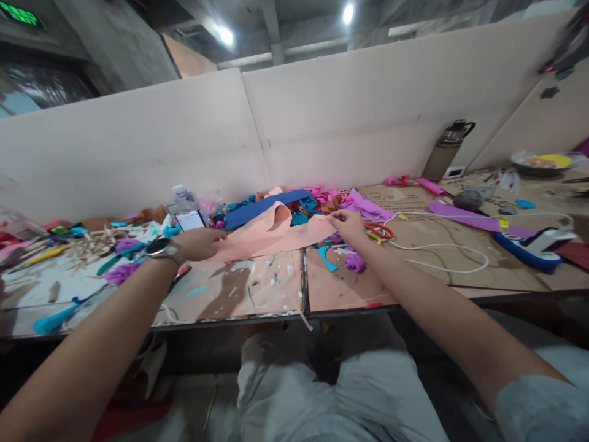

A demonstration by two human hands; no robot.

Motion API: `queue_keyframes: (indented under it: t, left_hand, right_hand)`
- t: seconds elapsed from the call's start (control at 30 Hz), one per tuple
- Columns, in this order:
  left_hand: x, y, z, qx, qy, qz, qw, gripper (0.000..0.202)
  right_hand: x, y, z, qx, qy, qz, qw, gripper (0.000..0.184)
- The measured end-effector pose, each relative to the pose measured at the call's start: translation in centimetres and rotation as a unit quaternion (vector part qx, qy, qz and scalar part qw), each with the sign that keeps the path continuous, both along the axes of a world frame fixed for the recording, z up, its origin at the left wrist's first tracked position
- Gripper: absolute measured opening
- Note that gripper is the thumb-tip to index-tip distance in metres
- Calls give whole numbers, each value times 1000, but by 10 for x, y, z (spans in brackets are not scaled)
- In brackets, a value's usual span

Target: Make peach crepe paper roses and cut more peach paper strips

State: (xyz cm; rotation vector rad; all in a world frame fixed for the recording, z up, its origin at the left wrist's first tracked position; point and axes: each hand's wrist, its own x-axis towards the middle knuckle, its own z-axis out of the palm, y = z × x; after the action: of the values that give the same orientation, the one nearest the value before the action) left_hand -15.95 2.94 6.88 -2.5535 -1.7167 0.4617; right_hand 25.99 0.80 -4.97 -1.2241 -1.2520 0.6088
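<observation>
A long strip of peach crepe paper (276,239) stretches between my hands above the front of the table, with a loop of it folded up behind. My right hand (347,226) pinches the strip's right end between thumb and fingers. At the left end, my left hand (200,242) has its fingers closed on the paper, partly hidden by the back of the hand. A watch (159,247) is on the left wrist. Right behind the strip lie a blue paper piece (262,209) and crumpled pink and teal scraps. A phone (191,220) with a lit screen leans beyond my left hand.
Scraps and small sticks (83,245) cover the table's left. A clear bottle (180,195) stands near the phone. To the right are orange-handled scissors (381,231), a white cable (460,247), a blue tape dispenser (527,252) and a flask (446,150). A white partition (322,123) rises behind.
</observation>
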Motion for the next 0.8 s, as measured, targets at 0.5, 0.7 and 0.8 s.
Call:
queue_keyframes:
  t: [0.5,0.7,0.8]
  left_hand:
    - [222,0,-75,60,-451,-292,841,42]
    - [201,-9,-81,-14,-499,-221,838,53]
    - [195,-13,-80,-46,-519,-214,826,56]
  right_hand:
    - [-5,-14,2,40,-79,120,989,34]
    - [-13,-21,8,33,-62,159,985,39]
    - [-16,-26,10,27,-60,159,985,40]
